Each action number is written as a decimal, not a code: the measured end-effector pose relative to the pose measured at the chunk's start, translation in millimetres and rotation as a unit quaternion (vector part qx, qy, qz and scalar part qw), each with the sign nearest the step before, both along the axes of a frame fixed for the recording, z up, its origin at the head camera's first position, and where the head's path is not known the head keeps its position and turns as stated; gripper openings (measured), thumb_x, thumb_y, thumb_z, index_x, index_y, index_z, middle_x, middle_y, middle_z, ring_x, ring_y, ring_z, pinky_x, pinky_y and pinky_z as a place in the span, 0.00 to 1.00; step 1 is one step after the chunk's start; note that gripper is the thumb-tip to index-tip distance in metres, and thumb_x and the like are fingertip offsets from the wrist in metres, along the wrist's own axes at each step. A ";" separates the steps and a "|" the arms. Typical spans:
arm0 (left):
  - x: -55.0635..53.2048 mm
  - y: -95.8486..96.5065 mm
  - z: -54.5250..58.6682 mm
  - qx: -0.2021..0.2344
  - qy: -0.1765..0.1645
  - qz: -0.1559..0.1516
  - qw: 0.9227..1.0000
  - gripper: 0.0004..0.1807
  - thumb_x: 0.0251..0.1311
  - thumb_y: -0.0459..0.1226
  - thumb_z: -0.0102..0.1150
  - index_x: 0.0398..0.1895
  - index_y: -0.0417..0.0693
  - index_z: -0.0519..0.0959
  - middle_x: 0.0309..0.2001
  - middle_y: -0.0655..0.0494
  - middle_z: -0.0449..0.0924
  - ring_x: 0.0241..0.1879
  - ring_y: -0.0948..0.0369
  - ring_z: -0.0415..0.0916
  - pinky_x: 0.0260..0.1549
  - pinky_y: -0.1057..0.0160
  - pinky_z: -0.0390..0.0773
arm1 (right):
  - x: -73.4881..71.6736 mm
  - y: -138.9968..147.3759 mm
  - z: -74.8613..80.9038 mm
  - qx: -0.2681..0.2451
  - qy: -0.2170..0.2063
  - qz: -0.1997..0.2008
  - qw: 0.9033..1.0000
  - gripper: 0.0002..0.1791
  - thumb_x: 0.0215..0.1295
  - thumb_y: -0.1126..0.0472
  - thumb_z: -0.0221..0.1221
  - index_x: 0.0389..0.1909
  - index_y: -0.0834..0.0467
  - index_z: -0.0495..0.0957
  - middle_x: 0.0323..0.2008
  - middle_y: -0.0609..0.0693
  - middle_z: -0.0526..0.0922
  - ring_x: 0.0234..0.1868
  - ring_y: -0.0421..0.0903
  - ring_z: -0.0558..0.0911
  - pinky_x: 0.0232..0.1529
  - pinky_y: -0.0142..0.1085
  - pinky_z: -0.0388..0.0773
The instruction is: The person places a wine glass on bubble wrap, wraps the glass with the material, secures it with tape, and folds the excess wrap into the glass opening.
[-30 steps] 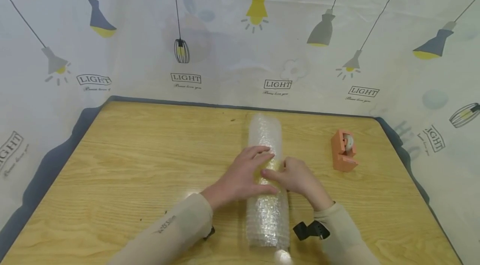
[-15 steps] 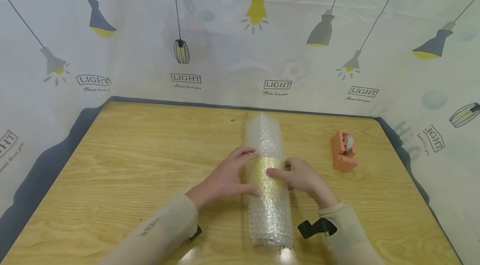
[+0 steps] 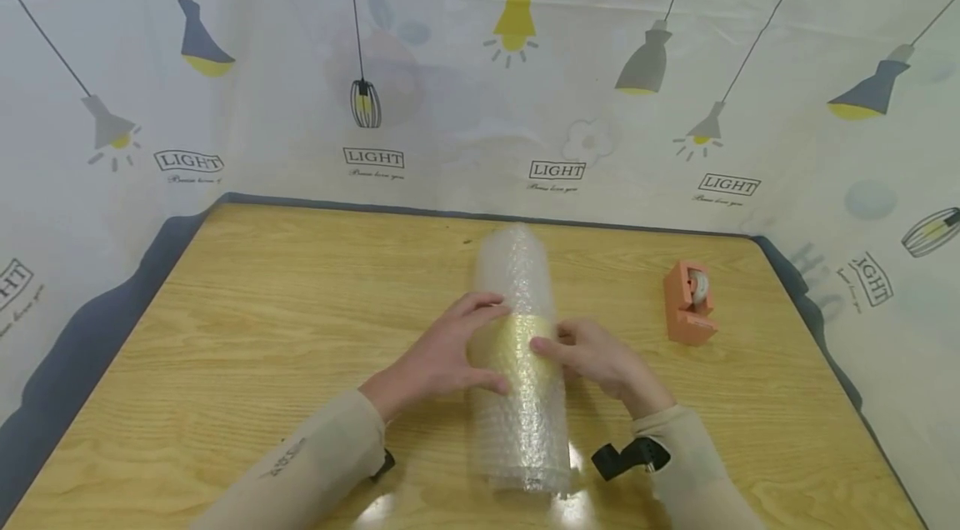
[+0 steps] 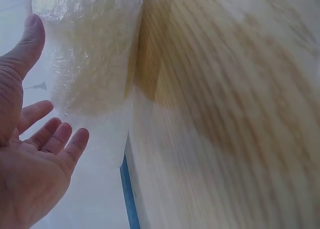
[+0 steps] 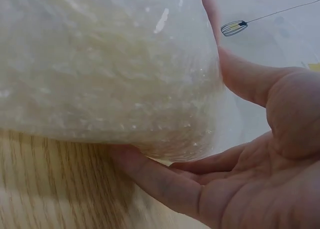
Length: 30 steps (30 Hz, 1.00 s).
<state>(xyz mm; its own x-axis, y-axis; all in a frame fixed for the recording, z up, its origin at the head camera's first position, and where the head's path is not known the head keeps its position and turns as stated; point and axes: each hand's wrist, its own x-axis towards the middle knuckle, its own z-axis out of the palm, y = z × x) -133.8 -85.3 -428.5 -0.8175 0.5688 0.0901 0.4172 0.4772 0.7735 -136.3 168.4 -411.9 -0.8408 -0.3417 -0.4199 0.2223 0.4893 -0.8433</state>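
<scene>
A long roll of clear bubble wrap (image 3: 521, 430) lies on the table, pointing away from me, with something yellow showing through its middle. My right hand (image 3: 603, 359) holds the roll's right side. In the right wrist view its thumb (image 5: 250, 79) lies along the upper side of the bubble wrap (image 5: 100, 74), and its fingers reach under the lower edge. My left hand (image 3: 435, 355) is at the roll's left side, thumb and fingers spread. The left wrist view shows its loose fingers (image 4: 75, 144) beside the wrap (image 4: 90, 49); contact there is hard to tell.
An orange tape dispenser (image 3: 686, 305) with a roll of tape stands right of the bubble wrap. The wooden table (image 3: 300, 280) ends at a dark border, behind which hangs a lamp-printed cloth (image 3: 450, 55).
My left hand has drawn back leftward from over the roll, uncovering the yellow part. The roll shifted slightly right, then turned and moved left, with the right hand staying at its side.
</scene>
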 end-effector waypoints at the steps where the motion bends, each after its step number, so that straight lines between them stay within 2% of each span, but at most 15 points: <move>1: 0.1 -0.4 0.2 0.001 0.001 -0.001 1.000 0.57 0.42 0.51 0.84 0.78 0.47 0.66 0.78 0.55 0.59 0.78 0.52 0.56 0.76 0.47 0.60 | -0.4 0.0 -0.9 -0.006 -0.003 0.003 1.000 0.32 0.75 0.52 0.61 0.62 0.77 0.71 0.51 0.63 0.84 0.48 0.50 0.84 0.54 0.46 0.85; 7: -0.6 0.1 -0.6 0.002 0.008 -0.009 1.000 0.57 0.43 0.51 0.83 0.77 0.47 0.66 0.78 0.55 0.59 0.78 0.52 0.56 0.76 0.47 0.60 | -0.8 0.2 0.7 -0.011 -0.012 0.018 1.000 0.30 0.76 0.53 0.59 0.62 0.77 0.72 0.52 0.63 0.82 0.50 0.50 0.82 0.56 0.48 0.84; 13: -0.5 6.5 -0.5 -0.005 0.026 -0.013 1.000 0.55 0.43 0.51 0.83 0.76 0.45 0.68 0.78 0.53 0.60 0.78 0.52 0.56 0.76 0.48 0.60 | -0.8 3.1 6.6 0.037 -0.003 0.013 0.999 0.33 0.75 0.52 0.61 0.65 0.75 0.70 0.55 0.65 0.81 0.52 0.53 0.83 0.54 0.49 0.85; 17: 0.3 11.5 1.1 -0.013 0.031 -0.011 0.999 0.56 0.43 0.52 0.83 0.77 0.46 0.67 0.78 0.54 0.59 0.78 0.53 0.55 0.77 0.50 0.60 | 1.9 3.8 12.5 0.068 0.017 0.002 0.998 0.36 0.73 0.53 0.63 0.66 0.79 0.66 0.54 0.69 0.79 0.48 0.55 0.84 0.50 0.50 0.86; 21: 1.9 15.5 3.7 -0.021 0.023 -0.007 0.999 0.57 0.44 0.53 0.83 0.77 0.48 0.66 0.79 0.55 0.58 0.78 0.55 0.54 0.77 0.51 0.60 | 5.2 2.7 15.8 0.073 0.034 0.002 0.997 0.34 0.74 0.56 0.62 0.66 0.80 0.65 0.53 0.71 0.79 0.44 0.55 0.86 0.47 0.49 0.88; 26: 3.2 19.5 5.4 -0.029 0.022 -0.004 0.999 0.56 0.44 0.53 0.82 0.78 0.49 0.65 0.79 0.56 0.58 0.78 0.55 0.54 0.76 0.50 0.61 | 9.2 1.1 22.9 0.083 0.043 -0.003 0.996 0.38 0.74 0.55 0.62 0.70 0.79 0.59 0.54 0.73 0.79 0.41 0.53 0.87 0.45 0.49 0.89; 30: 4.0 22.9 6.2 -0.035 0.024 -0.005 0.999 0.56 0.45 0.54 0.82 0.78 0.50 0.65 0.79 0.57 0.57 0.78 0.55 0.54 0.75 0.50 0.63 | 11.0 -2.5 30.0 0.101 0.035 -0.013 0.994 0.45 0.73 0.48 0.63 0.74 0.75 0.55 0.58 0.73 0.77 0.39 0.53 0.88 0.47 0.51 0.88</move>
